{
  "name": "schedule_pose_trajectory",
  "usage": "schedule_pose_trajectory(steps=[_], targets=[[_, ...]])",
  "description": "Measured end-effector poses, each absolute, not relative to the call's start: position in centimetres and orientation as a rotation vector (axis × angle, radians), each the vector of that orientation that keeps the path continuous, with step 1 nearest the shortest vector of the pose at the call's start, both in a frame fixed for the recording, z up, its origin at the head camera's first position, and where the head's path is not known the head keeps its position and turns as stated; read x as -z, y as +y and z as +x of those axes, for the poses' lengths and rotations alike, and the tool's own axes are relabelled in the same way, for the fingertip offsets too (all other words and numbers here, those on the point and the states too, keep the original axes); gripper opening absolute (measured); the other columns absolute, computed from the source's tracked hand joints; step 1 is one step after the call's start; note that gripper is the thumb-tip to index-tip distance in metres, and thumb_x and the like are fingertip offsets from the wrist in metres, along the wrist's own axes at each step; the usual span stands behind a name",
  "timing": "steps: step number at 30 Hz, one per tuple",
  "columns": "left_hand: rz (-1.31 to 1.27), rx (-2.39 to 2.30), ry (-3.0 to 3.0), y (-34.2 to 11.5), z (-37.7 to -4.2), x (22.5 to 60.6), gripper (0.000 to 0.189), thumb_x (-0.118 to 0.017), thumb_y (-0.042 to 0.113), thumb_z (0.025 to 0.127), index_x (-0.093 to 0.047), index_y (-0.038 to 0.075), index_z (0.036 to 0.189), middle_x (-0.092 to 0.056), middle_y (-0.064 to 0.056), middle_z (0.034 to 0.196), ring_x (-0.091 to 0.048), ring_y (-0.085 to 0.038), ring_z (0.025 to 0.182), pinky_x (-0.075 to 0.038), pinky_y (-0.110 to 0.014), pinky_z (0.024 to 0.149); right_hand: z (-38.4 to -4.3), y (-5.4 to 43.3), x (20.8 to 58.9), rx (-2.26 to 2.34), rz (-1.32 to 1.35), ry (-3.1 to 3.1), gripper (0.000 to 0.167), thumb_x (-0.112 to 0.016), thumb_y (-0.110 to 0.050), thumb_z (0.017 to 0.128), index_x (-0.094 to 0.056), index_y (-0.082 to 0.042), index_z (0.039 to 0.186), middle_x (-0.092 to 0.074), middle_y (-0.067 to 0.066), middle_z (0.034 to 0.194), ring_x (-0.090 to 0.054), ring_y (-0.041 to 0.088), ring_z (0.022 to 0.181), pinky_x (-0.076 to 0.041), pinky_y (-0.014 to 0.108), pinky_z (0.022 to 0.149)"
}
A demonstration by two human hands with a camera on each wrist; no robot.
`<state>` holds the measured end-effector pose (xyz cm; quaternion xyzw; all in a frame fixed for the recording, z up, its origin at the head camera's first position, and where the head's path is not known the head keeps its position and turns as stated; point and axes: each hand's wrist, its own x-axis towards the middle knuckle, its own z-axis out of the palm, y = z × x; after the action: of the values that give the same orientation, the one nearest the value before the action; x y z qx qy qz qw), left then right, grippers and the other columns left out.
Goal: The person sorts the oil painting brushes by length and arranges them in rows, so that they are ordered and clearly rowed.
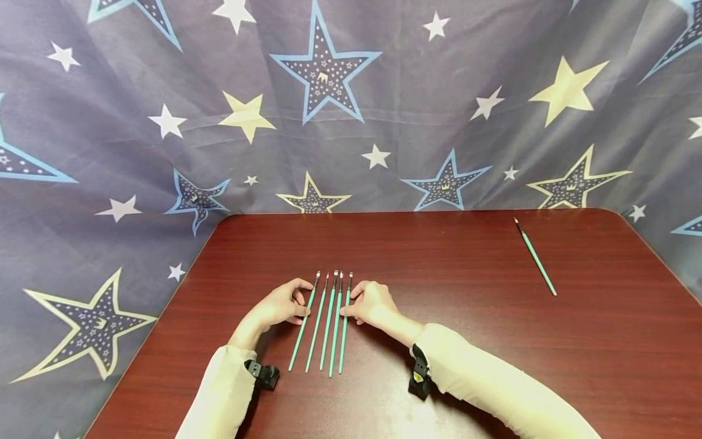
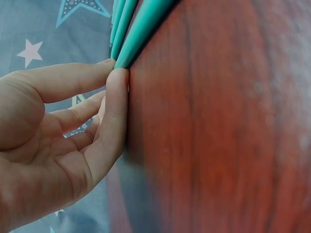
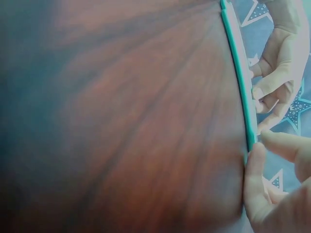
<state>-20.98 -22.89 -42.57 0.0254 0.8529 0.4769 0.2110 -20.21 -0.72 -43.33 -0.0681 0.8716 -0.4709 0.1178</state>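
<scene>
Several thin paintbrushes (image 1: 329, 323) with turquoise handles lie side by side on the table, bristles pointing away and handle ends towards me. At the left edge of the row is my left hand (image 1: 282, 303), its thumb and index fingertips touching the outermost brush; the other fingers are loosely bent. From the opposite side my right hand (image 1: 375, 303) touches the rightmost brush, its thumb tip lying over the handle. In the left wrist view, thumb and index fingertips meet the side of a turquoise handle (image 2: 143, 29). The right wrist view shows fingertips against a handle (image 3: 238, 73).
Another turquoise paintbrush (image 1: 537, 262) lies apart at the back right of the dark red wooden table (image 1: 466, 256). A grey curtain (image 1: 384, 122) with stars hangs behind the table and along its left side. Black straps (image 1: 263, 373) sit on both wrists.
</scene>
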Motion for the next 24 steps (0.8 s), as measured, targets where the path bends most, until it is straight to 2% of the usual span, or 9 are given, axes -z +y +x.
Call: schedule_pose_trajectory(steps=[6, 10, 17, 24], targets=[[0.094, -1.326, 2.364, -22.78, -21.02, 42.24, 0.048, -0.060, -0.004, 0.082, -0.043, 0.002, 0.127, -0.043, -0.010, 0.081, -0.058, -0.019, 0.066, -0.056, -0.033, 0.060, -20.38, -0.66, 43.17, 1.284, -0.187, 2.617, 0.037, -0.080, -0.022, 0.066, -0.055, -0.006, 0.088, -0.060, 0.001, 0.049, -0.057, 0.011, 0.039, -0.053, 0.027, 0.064], [0.079, -1.326, 2.360, -22.66, -20.93, 42.18, 0.049, -0.060, -0.005, 0.081, -0.043, 0.002, 0.126, -0.043, -0.010, 0.081, -0.057, -0.019, 0.066, -0.056, -0.032, 0.060, -20.47, -0.52, 43.10, 1.311, -0.162, 2.585, 0.036, -0.080, -0.018, 0.066, -0.054, -0.005, 0.087, -0.061, 0.003, 0.050, -0.059, 0.012, 0.040, -0.053, 0.023, 0.057], [0.073, -1.328, 2.357, -22.69, -20.95, 42.20, 0.048, -0.060, -0.005, 0.082, -0.044, 0.002, 0.126, -0.043, -0.010, 0.082, -0.058, -0.019, 0.067, -0.056, -0.032, 0.061, -20.68, -0.24, 43.08, 1.411, -0.092, 2.488, 0.035, -0.078, -0.008, 0.066, -0.054, 0.000, 0.090, -0.063, 0.007, 0.055, -0.062, 0.014, 0.044, -0.052, 0.024, 0.044], [0.066, -1.330, 2.355, -22.82, -20.86, 42.19, 0.049, -0.061, -0.004, 0.081, -0.043, 0.002, 0.127, -0.042, -0.010, 0.082, -0.057, -0.019, 0.067, -0.056, -0.032, 0.060, -20.62, -0.22, 42.84, 1.369, -0.120, 2.525, 0.029, -0.072, -0.001, 0.067, -0.055, 0.002, 0.091, -0.061, 0.006, 0.056, -0.061, 0.014, 0.044, -0.052, 0.022, 0.043]])
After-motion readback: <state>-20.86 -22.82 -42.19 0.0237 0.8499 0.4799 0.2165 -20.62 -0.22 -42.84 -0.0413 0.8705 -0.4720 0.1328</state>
